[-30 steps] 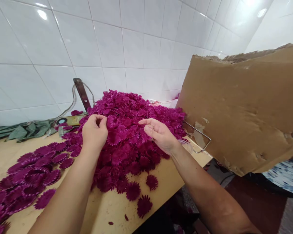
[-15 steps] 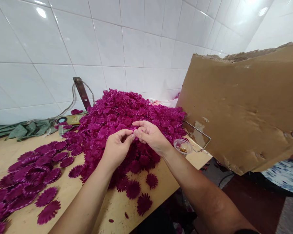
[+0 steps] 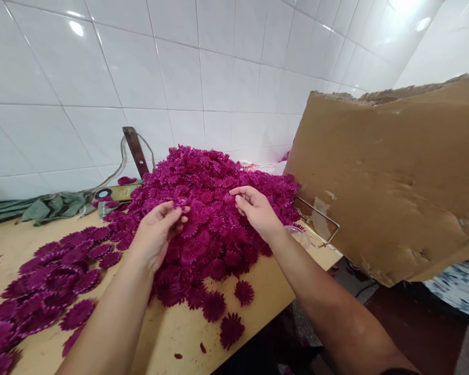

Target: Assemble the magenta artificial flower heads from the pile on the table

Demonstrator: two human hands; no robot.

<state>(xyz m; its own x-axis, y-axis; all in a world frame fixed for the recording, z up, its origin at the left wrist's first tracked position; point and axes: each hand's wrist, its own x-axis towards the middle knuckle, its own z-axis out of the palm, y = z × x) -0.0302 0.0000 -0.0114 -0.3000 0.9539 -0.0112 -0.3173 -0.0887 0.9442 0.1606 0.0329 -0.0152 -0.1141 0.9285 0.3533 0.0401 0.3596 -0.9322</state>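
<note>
A big heap of magenta flower heads (image 3: 214, 234), flat with pointed petals, fills the middle of the table. At the heap's left side my left hand (image 3: 158, 226) pinches a magenta flower head (image 3: 181, 204) between thumb and fingers; the fingers partly cover it. My right hand (image 3: 256, 211) hovers over the right part of the heap, thumb and index finger brought close together. Whether anything small sits between those fingertips cannot be made out against the petals. The two hands are apart.
More flower heads (image 3: 52, 284) spread over the table (image 3: 168, 333) at left. A clear plastic cup (image 3: 299, 237), half hidden by my right forearm, stands near a bent metal wire (image 3: 326, 242). Cardboard (image 3: 383, 177) rises at right. Green cloth (image 3: 47, 207) lies along the tiled wall.
My hands, together over the heap before, have separated: the left moved left with a flower head, the right moved slightly right. The view has shifted a little.
</note>
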